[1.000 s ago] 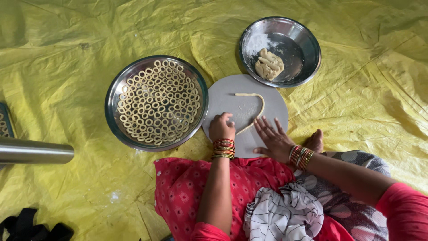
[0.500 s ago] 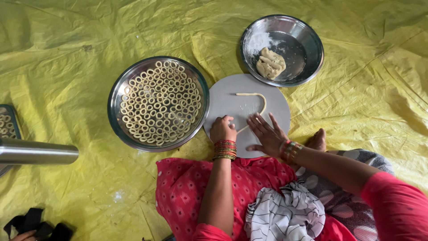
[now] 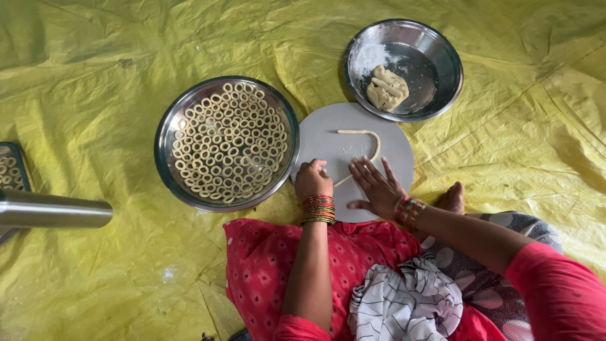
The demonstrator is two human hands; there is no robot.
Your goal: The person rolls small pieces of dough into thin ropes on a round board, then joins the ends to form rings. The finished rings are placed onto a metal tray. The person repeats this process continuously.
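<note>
A round grey board (image 3: 328, 136) lies on the yellow sheet in front of my knees. A thin dough rope (image 3: 369, 134) curves across it like a hook. My left hand (image 3: 314, 180) rests on the board's near left part with its fingers curled, right beside the rope's near end; whether it pinches the rope is hidden. My right hand (image 3: 377, 186) lies flat with its fingers spread over the lower stretch of the rope. Both wrists wear stacked bangles.
A steel plate (image 3: 165, 136) packed with several small dough rings sits left of the board. A steel bowl (image 3: 442, 57) behind it holds a dough lump (image 3: 386, 88) and flour. A steel cylinder (image 3: 53, 211) and a tray edge (image 3: 12, 170) lie at far left.
My right hand has slid slightly forward and left over the dough rope. My left hand stays curled by the rope's end. The view has shifted a little.
</note>
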